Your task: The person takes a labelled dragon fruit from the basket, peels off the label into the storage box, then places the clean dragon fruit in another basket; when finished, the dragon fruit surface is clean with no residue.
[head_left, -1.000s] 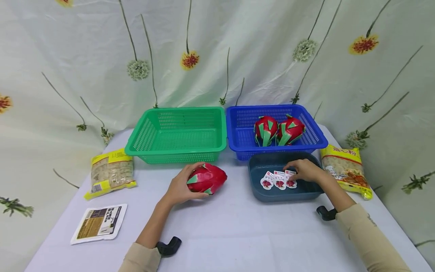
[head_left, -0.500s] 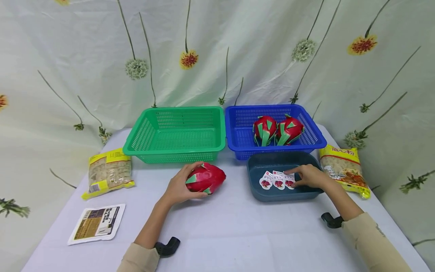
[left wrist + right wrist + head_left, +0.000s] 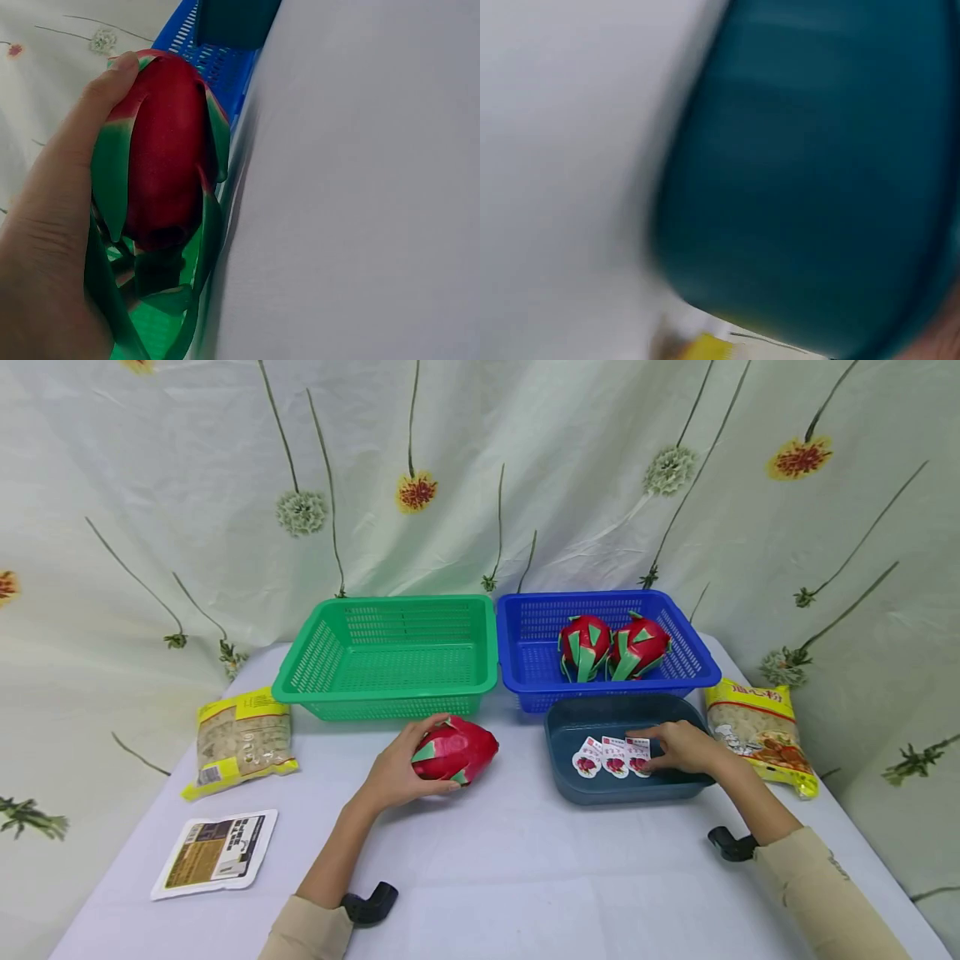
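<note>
A red dragon fruit [image 3: 456, 750] with green scales is gripped by my left hand [image 3: 397, 768], in front of the green basket [image 3: 386, 703]. In the left wrist view the thumb lies along one side of the dragon fruit [image 3: 169, 150]. My right hand [image 3: 686, 749] reaches into a dark blue-green bin [image 3: 592, 792]. Its index finger and thumb are spread at the rightmost of several white labels [image 3: 616, 758] printed with dragon fruit. Whether they pinch that label cannot be told. The right wrist view shows mostly the bin's blurred outer wall [image 3: 795, 165].
Two more dragon fruits [image 3: 585, 647] sit in the blue basket [image 3: 611, 692], right beside the green one. A yellow food bag [image 3: 243, 739] and a flat white-edged packet [image 3: 216, 853] lie at left. Another yellow bag [image 3: 757, 731] stands right of the bin.
My right hand has shifted slightly right within the bin. The rightmost label looked turned half a second ago and now stands straighter. The left hand's dragon fruit has barely moved.
</note>
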A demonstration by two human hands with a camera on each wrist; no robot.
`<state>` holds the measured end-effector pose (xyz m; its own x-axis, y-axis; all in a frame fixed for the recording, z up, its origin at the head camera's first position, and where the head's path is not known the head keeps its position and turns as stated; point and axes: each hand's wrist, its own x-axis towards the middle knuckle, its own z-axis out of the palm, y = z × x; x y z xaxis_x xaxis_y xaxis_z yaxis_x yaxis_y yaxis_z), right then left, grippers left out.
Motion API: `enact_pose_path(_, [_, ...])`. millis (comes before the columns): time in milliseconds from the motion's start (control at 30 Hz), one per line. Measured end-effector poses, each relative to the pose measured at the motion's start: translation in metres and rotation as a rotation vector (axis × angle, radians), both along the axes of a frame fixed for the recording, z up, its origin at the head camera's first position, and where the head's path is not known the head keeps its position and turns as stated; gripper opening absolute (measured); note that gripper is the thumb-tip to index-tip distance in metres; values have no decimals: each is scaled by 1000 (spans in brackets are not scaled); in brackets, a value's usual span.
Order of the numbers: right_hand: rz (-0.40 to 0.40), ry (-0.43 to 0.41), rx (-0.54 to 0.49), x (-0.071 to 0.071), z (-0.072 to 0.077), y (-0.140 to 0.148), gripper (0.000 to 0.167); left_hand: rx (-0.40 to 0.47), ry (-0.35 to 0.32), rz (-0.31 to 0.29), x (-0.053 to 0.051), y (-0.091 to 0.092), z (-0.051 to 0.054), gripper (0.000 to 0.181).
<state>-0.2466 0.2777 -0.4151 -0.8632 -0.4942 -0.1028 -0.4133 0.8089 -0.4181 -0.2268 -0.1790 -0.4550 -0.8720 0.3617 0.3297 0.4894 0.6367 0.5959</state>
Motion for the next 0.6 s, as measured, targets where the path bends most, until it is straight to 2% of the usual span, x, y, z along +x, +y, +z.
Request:
enact_pose_path(133, [-73, 111, -124, 3, 19, 4, 52, -3, -64, -27, -1, 2, 6, 94])
enact_pose_path(233, [-161, 282, -226, 1, 42, 10, 46, 4, -117, -80, -4, 4, 13, 93])
enact_pose_path(333, [-257, 450, -283, -5, 62, 19, 44, 5, -132, -128, -8, 5, 20, 91])
enact_pose_path(367, [-290, 477, -289, -9, 67, 23, 45, 7, -133, -139, -9, 5, 21, 90])
enact_pose_path(433, [-329, 495, -306, -17, 73, 31, 52, 14, -133, -154, -11, 6, 26, 90])
enact_pose_path(500, [-350, 471, -294, -26, 74, 40, 63, 33, -134, -169, -13, 9, 35, 89])
enact_pose_path(600, [-372, 335, -240, -39, 69, 51, 83, 72, -108, -193, -18, 19, 61, 89])
